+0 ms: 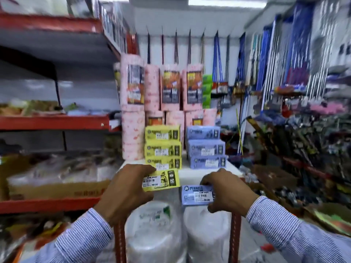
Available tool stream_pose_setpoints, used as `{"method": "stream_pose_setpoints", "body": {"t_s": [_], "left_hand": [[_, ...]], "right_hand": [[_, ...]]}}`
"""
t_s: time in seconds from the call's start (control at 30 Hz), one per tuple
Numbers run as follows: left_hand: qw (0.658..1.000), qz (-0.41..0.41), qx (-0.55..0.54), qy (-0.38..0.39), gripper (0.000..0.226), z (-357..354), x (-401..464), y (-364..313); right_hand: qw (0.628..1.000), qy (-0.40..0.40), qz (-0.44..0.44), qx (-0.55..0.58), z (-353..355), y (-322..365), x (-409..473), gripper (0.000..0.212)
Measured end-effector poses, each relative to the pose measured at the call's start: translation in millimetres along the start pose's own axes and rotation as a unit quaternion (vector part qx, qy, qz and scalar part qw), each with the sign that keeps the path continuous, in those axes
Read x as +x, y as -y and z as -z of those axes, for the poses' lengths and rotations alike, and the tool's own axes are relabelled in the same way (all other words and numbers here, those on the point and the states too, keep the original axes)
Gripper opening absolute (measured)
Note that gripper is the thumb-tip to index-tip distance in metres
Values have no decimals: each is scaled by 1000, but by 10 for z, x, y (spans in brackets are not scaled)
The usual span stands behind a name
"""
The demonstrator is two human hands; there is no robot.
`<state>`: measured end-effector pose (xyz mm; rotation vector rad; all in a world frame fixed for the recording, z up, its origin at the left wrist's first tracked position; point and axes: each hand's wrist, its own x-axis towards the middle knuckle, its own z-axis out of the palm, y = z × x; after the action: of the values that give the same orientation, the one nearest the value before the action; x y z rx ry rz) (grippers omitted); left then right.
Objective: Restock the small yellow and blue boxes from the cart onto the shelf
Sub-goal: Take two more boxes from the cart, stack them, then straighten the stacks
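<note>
A: What do we have in our hands?

B: Our left hand [124, 192] holds a yellow box [163, 180]. The fingers are closed around its left end, with the thumb on top. Our right hand [227, 189] holds a blue box [196, 195]. Those fingers grip its right end, top and bottom.

A: Where are the two boxes?

B: They are up in the air, near us, side by side. The yellow one is on the left and a bit higher. The blue one is on the right and a bit lower. Both have a white price sticker on the front.

A: What do we see past them?

B: A white shelf [187, 174] lies just beyond our hands. On it, a yellow stack [163, 148] of three boxes stands on the left. A blue stack [206, 148] of three boxes stands on the right, with a gap between the stacks. Tall pink rolls [133, 111] stand behind them, farther away.

A: And under our hands?

B: We see two clear wrapped packs [152, 230] of white plates, close to us. Red posts [120, 243] run up beside them. Our sleeves [296, 232] have thin blue and white stripes.
</note>
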<state>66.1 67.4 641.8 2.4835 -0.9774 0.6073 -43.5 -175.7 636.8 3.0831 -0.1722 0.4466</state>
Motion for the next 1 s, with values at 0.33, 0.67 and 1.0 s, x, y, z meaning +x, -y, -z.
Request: {"method": "stream_pose_setpoints", "body": {"t_s": [0.33,0.67,1.0], "left_hand": [[993,-14,-56,-101,70,279,980,-135],[993,-16,-33,-113,63,80,1566,-39],[996,4,-14,-84,60,-200,1695,182]], "right_hand": [[992,-119,-33,-26,741,-338,605,65],[984,-165,-62,-15,665,-728,1177,52],[979,-197,-42,-19,613,-802,1429,48]]}}
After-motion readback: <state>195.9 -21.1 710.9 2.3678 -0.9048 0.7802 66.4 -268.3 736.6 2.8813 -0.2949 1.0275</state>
